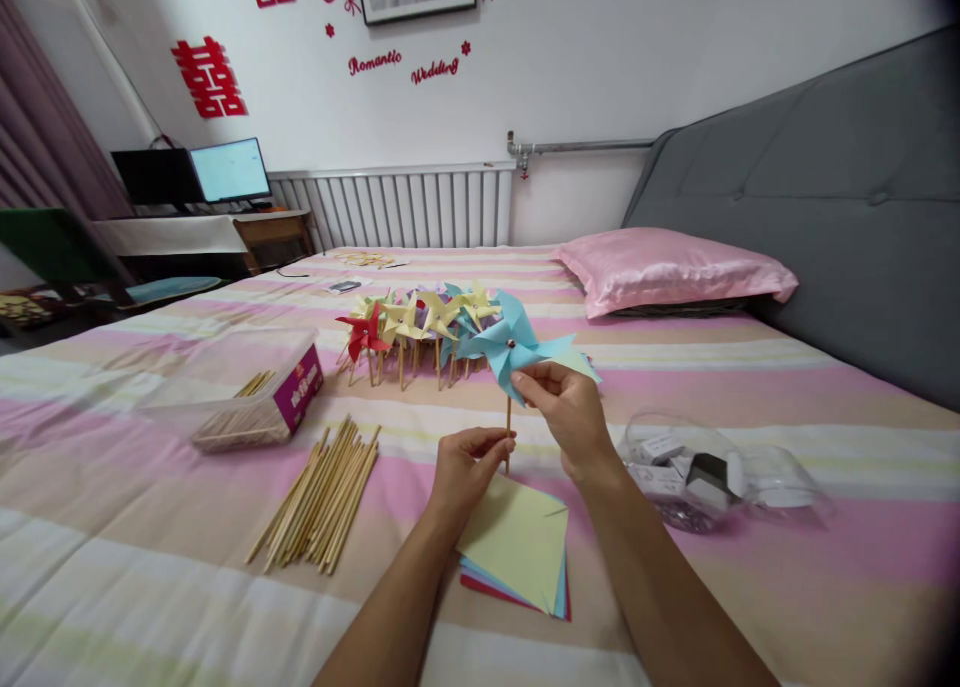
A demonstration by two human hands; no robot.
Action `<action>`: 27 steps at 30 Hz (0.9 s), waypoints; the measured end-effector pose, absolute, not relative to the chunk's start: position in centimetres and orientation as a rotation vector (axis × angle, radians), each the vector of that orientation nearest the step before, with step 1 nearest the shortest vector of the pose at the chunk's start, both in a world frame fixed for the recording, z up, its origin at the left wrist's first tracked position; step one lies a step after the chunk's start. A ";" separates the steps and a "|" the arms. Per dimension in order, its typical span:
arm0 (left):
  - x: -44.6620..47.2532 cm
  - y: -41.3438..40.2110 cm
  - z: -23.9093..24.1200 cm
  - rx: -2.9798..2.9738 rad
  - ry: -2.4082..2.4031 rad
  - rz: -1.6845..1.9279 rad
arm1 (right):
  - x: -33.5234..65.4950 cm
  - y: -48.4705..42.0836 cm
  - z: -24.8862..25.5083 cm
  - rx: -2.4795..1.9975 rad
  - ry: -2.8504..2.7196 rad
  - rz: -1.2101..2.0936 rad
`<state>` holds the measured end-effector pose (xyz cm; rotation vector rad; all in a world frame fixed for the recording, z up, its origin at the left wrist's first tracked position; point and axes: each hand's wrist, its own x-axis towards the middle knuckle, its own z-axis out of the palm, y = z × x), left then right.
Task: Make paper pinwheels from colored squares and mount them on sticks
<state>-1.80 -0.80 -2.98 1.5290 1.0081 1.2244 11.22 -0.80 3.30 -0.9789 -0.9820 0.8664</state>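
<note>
A blue paper pinwheel (517, 335) on a thin wooden stick is held upright in front of me. My left hand (466, 467) pinches the stick low down. With thumb and fingers, my right hand (568, 407) grips a lower blade of the same pinwheel, just below its centre pin. Under my hands lies a stack of square paper sheets (517, 542), yellow on top with blue and red edges showing. Behind the held pinwheel, several finished pinwheels (405, 319) in yellow, red, blue and purple stand close together.
Loose wooden sticks (322, 497) lie to the left, beside a clear plastic box (225, 397) with more sticks. On the right is a clear round container (686, 477) with small packets, its lid (784, 482) alongside. A pink pillow (675, 267) rests near the grey headboard (832, 187).
</note>
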 end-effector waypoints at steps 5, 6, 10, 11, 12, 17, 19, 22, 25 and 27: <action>-1.8 -0.8 -3.0 1.570 1.019 1.237 | 11.1 -0.7 3.1 -0.978 -0.975 0.872; -1.8 -0.7 -3.0 1.576 1.021 1.237 | 11.1 -0.8 3.2 -0.979 -0.971 0.874; -1.8 -0.7 -2.9 1.590 1.034 1.234 | 11.0 -0.8 3.2 -0.989 -0.955 0.883; -1.9 -0.7 -2.9 1.590 1.036 1.232 | 10.9 -0.8 3.2 -0.991 -0.950 0.883; -1.9 -0.7 -3.0 1.586 1.035 1.231 | 10.9 -0.8 3.3 -0.989 -0.946 0.879; -1.8 -0.8 -3.0 1.545 1.003 1.227 | 10.8 -0.9 3.4 -0.936 -0.952 0.849; -1.8 -0.8 -3.0 1.535 1.001 1.223 | 10.8 -1.0 3.6 -0.937 -0.945 0.842; -1.8 -0.8 -3.1 1.521 1.000 1.237 | 10.9 -1.1 3.9 -0.968 -0.919 0.829; -1.8 -0.8 -3.0 1.516 1.000 1.241 | 11.1 -1.2 4.1 -0.998 -0.895 0.816; -1.8 -0.8 -2.9 1.531 1.010 1.234 | 11.2 -1.1 4.1 -1.014 -0.893 0.804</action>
